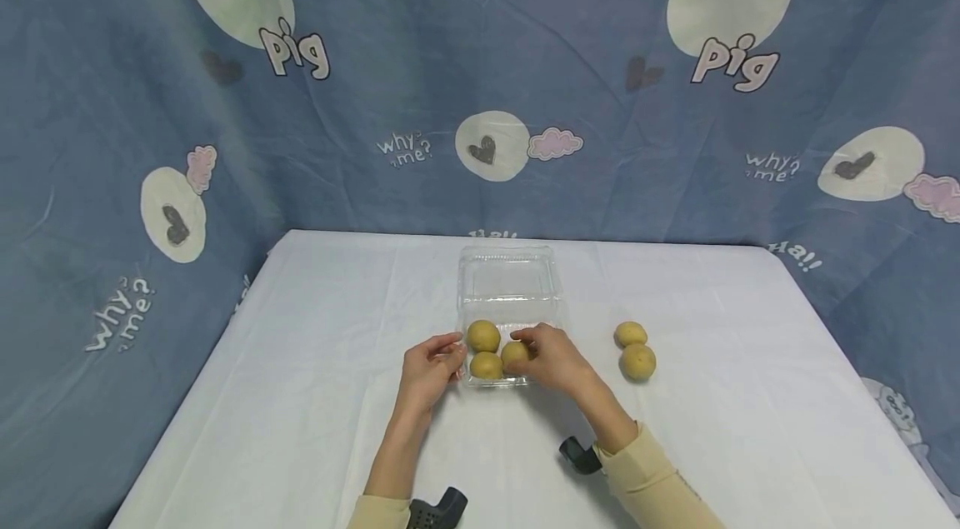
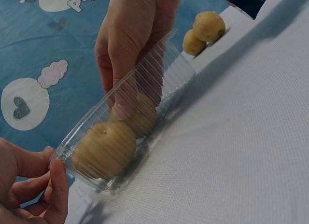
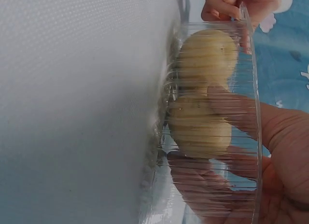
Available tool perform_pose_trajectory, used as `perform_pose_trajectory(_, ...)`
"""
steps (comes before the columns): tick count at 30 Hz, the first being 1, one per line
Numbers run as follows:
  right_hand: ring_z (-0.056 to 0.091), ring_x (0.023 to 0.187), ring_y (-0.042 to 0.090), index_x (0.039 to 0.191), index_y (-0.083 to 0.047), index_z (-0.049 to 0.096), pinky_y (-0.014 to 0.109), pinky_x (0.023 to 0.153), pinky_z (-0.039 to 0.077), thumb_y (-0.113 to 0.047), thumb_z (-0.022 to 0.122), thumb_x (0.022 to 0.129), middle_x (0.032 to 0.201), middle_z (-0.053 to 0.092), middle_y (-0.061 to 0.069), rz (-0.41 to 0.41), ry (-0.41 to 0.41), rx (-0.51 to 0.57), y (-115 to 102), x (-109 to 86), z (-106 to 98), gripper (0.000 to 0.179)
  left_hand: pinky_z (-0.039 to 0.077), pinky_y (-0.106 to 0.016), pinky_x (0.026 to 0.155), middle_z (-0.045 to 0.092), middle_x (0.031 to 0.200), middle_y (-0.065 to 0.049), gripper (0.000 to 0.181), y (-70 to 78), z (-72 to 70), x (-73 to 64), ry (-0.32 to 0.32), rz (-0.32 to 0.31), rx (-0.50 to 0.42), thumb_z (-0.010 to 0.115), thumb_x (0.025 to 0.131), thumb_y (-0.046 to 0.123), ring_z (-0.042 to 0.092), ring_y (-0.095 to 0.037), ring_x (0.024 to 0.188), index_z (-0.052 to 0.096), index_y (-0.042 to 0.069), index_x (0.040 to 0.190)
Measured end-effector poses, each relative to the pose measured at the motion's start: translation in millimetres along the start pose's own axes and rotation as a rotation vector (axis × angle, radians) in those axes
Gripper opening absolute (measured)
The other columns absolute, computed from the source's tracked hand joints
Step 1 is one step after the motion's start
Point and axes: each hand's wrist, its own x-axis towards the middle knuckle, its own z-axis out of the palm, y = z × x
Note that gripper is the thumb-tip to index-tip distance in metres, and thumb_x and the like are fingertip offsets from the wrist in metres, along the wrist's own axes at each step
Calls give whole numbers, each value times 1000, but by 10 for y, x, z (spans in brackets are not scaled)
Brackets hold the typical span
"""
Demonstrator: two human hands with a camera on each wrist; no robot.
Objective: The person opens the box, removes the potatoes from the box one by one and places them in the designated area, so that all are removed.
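A clear plastic clamshell box (image 1: 510, 275) lies with its lid laid back on the white table. My left hand (image 1: 427, 371) pinches the box's rim at the near left side. Inside the box my right hand (image 1: 555, 358) grips a round yellow potato (image 1: 514, 354) with thumb and fingers, as seen through the ribbed wall in the right wrist view. Two more potatoes sit in the left half of the box, a rear potato (image 1: 483, 335) and a front potato (image 1: 486, 366). How far the held potato touches the box floor is unclear.
Right of the box, a smaller potato (image 1: 631, 334) and a larger potato (image 1: 638, 363) lie together on the white tablecloth (image 1: 720, 429). A blue printed curtain (image 1: 420, 54) hangs behind the table and along its sides. Dark devices are strapped at both wrists.
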Motion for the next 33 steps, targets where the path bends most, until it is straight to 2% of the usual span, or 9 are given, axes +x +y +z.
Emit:
perform_pose_trajectory(6, 65, 95, 30, 116, 1, 68, 42, 82, 54, -19, 81, 80, 105, 69, 14, 4, -17, 27, 9, -12, 12, 43, 51, -21, 56, 60, 94, -9, 30, 1, -10, 4, -9, -13, -6, 68, 91, 5, 55, -10, 63, 64, -6, 118)
perform_pose_trajectory(13, 62, 88, 19, 117, 0, 67, 39, 79, 52, -19, 80, 81, 101, 69, 9, -16, -28, 20, 24, -12, 26, 42, 51, -24, 57, 61, 94, -8, 32, -1, -26, 3, -29, -13, -5, 68, 92, 6, 55, -10, 62, 63, -7, 121)
perform_pose_trajectory(19, 65, 89, 24, 116, 0, 67, 37, 78, 55, -16, 80, 81, 101, 70, 10, -29, -25, 42, 30, -11, -1, 41, 51, -24, 57, 61, 92, -8, 31, 20, -12, -6, -21, -2, 6, 68, 91, 6, 54, -10, 62, 64, -6, 119)
perform_pose_trajectory(26, 67, 92, 27, 118, -1, 66, 34, 76, 57, -15, 81, 81, 108, 68, 12, 3, 11, 128, 21, -28, -44, 42, 50, -21, 56, 61, 92, -10, 30, 36, -8, -19, -14, 2, -8, 68, 91, 5, 55, -10, 63, 64, -7, 118)
perform_pose_trajectory(33, 68, 91, 26, 118, -1, 67, 33, 76, 57, -15, 80, 81, 110, 69, 12, -13, 70, 186, 45, -55, -77, 42, 51, -23, 57, 61, 92, -10, 27, 8, -6, -9, -4, 4, 21, 68, 90, 4, 56, -12, 65, 66, -5, 116)
